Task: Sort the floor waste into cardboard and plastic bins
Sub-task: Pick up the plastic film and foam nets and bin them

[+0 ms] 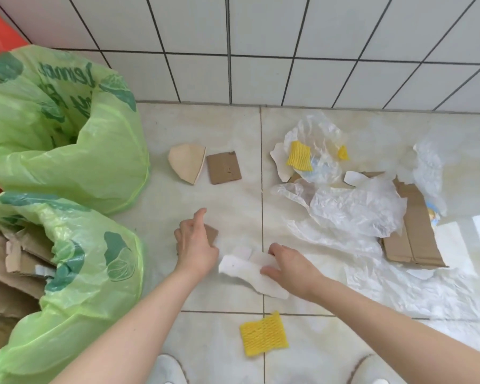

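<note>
Our left hand (196,246) closes its grip on a small brown cardboard scrap (211,234) on the floor (233,206). Our right hand (288,266) grips a torn white cardboard piece (250,270) beside it. The near-left green bag (89,273) contains cardboard.

floor (233,195): glossy pale tile | wall (261,37): smooth white glazed tile | bin bags (89,167): thin green plastic, slightly shiny | cardboard scraps (223,167): matt brown, rough torn edges | plastic film (355,209): clear, crinkled, glossy | foam net (263,333): yellow, ribbed | torn sheet (250,268): white matt paper
</note>
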Demonstrator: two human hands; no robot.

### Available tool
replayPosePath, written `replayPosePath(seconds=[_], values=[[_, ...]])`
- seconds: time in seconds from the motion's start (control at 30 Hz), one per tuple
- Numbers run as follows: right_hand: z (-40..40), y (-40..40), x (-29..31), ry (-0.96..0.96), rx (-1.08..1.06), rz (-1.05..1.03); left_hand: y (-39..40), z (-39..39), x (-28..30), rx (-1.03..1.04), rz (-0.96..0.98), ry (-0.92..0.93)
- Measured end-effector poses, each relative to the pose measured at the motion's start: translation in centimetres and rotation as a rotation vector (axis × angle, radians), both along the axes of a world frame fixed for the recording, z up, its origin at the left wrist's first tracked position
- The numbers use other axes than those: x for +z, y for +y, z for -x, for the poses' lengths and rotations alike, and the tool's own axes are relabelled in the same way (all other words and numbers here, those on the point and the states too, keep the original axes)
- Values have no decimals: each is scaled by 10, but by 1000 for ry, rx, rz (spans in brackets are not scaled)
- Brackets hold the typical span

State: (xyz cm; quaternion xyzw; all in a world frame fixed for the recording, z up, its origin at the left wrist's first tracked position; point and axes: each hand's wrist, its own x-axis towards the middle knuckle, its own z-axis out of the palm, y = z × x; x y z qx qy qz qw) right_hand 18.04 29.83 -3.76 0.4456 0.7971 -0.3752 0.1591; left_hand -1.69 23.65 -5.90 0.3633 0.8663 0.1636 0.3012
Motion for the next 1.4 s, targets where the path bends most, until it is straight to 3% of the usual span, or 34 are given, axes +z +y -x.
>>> replayPosePath(seconds=[0.13, 0.33, 0.5, 0.83, 1.0, 1.23, 1.4], values=[[24, 27, 13, 150, -230, 50, 37, 14, 10, 369, -88, -163], [74, 74, 32, 337, -354, 57, 92, 57, 21, 427, -183, -129], [111, 116, 30, 367, -357, -3, 121, 92, 30, 317, -232, -38], [158, 158, 1, 252, -382, -56, 145, 131, 16, 14, -92, 192], [170, 153, -11, 54, -127, -304, 141, 127, 7, -106, -22, 418], [174, 151, -25, 31, -92, -326, 137, 134, -1, -90, -23, 221], [178, 149, -26, 38, -234, -132, 138, 123, 1, -81, 34, 185]])
